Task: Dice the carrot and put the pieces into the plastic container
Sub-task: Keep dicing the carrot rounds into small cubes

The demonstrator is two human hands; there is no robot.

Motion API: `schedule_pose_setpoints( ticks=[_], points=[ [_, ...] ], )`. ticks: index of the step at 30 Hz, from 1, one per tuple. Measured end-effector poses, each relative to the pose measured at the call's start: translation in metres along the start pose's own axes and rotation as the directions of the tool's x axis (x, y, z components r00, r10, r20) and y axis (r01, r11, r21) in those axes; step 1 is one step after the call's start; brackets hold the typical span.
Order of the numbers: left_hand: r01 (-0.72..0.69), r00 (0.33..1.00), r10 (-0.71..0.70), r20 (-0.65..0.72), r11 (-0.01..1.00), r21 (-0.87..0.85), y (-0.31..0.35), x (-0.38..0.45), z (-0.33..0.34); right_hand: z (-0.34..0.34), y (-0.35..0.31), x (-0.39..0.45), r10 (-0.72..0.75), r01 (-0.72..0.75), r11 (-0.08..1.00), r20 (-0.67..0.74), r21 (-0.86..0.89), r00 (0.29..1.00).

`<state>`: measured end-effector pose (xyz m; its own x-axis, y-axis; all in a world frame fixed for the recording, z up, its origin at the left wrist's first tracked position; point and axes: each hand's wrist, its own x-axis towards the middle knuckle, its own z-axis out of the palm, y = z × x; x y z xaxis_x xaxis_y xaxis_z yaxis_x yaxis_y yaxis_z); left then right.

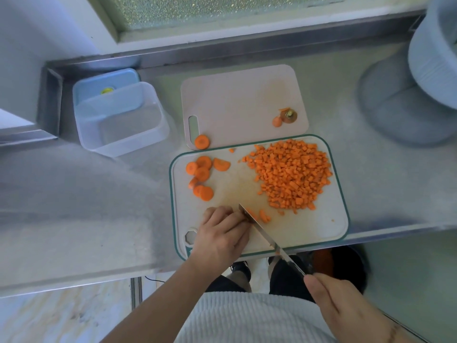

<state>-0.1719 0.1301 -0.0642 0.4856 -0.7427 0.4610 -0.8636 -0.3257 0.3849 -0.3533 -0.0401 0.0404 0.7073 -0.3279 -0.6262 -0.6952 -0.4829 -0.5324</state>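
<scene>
A heap of diced carrot lies on the right half of the green-rimmed cutting board. Several round carrot slices sit at its upper left. My left hand curls its fingers down onto carrot pieces at the board's near left, right beside the knife. A few cut strips lie just right of the blade. My right hand grips the knife handle off the counter's edge. The clear plastic container stands open at the far left with nothing in it.
A second, beige board lies behind the first with the carrot top and a stray slice on it. A blue lid leans behind the container. A grey ribbed vessel stands at the far right.
</scene>
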Motion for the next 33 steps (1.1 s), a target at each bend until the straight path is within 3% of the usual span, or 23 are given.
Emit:
schedule_pose_setpoints(
  ticks=[2, 6, 11, 15, 18, 20, 22, 25, 27, 30, 32, 33],
  points=[
    [-0.002, 1.000, 0.003, -0.006, 1.000, 0.022, 0.000, 0.002, -0.002, 0.004, 0.002, 0.007, -0.031, 0.033, 0.999, 0.058, -0.035, 0.998],
    [0.008, 1.000, -0.008, -0.005, 0.999, 0.033, 0.002, 0.004, -0.005, 0.009, -0.011, 0.022, -0.141, 0.143, 0.989, 0.043, -0.037, 0.989],
    [-0.010, 0.994, 0.012, 0.107, 1.000, -0.021, -0.006, -0.003, -0.013, -0.008, -0.008, 0.014, -0.183, 0.183, 0.983, 0.002, -0.015, 0.983],
    [-0.019, 0.996, 0.026, 0.085, 0.996, -0.082, -0.022, -0.006, -0.023, -0.028, 0.004, 0.000, -0.194, 0.158, 0.949, -0.110, -0.274, 0.975],
    [0.111, 0.994, -0.113, -0.003, 0.979, -0.170, -0.027, 0.013, -0.028, -0.038, 0.013, 0.005, -0.246, 0.142, 0.845, -0.138, -0.516, 0.959],
    [0.267, 0.956, -0.289, -0.041, 0.924, -0.274, -0.025, 0.035, -0.032, -0.043, 0.018, 0.012, -0.312, 0.101, 0.783, -0.248, -0.614, 0.917],
    [0.327, 0.930, -0.364, -0.044, 0.878, -0.350, -0.020, 0.058, -0.038, -0.048, 0.021, 0.018, -0.344, 0.087, 0.753, -0.277, -0.652, 0.897],
    [0.172, 0.977, -0.122, 0.176, 0.936, -0.306, -0.010, 0.088, -0.035, -0.053, 0.024, 0.026, -0.344, 0.064, 0.736, -0.291, -0.674, 0.893],
    [0.026, 0.930, 0.027, 0.367, 0.990, -0.138, -0.003, 0.101, -0.023, -0.053, 0.028, 0.030, -0.325, 0.067, 0.752, -0.281, -0.656, 0.903],
    [-0.059, 0.900, 0.069, 0.430, 0.998, -0.037, 0.003, 0.112, -0.002, -0.064, 0.014, 0.032, -0.246, 0.038, 0.772, -0.243, -0.634, 0.938],
    [-0.032, 0.898, 0.046, 0.438, 0.999, -0.039, 0.004, 0.119, 0.007, -0.069, 0.010, 0.034, -0.439, 0.143, 0.725, -0.292, -0.674, 0.850],
    [-0.008, 0.894, 0.029, 0.447, 0.999, -0.048, 0.003, 0.122, 0.010, -0.069, 0.009, 0.034, -0.418, 0.130, 0.712, -0.267, -0.690, 0.868]
  ],
)
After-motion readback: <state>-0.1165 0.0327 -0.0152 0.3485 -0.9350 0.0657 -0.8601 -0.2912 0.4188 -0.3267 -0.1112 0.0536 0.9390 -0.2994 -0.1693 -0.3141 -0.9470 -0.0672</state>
